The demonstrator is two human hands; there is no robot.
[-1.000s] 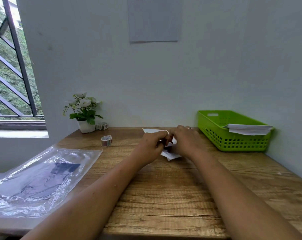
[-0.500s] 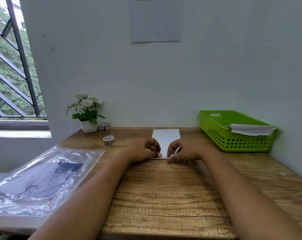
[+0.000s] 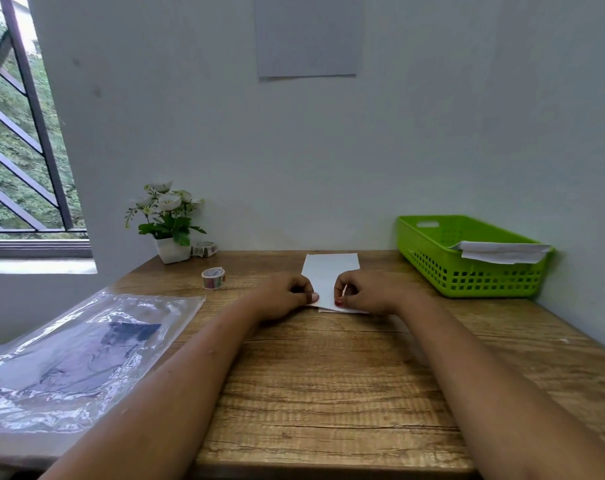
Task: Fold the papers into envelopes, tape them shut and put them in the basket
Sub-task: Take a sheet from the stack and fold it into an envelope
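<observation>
One paper (image 3: 330,271), long axis front-to-back; left hand (image 3: 285,297), right hand (image 3: 370,293) holding.

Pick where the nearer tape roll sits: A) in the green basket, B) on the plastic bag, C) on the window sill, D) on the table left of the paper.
D: the tape roll stands on the wooden table, left of the paper.
</observation>
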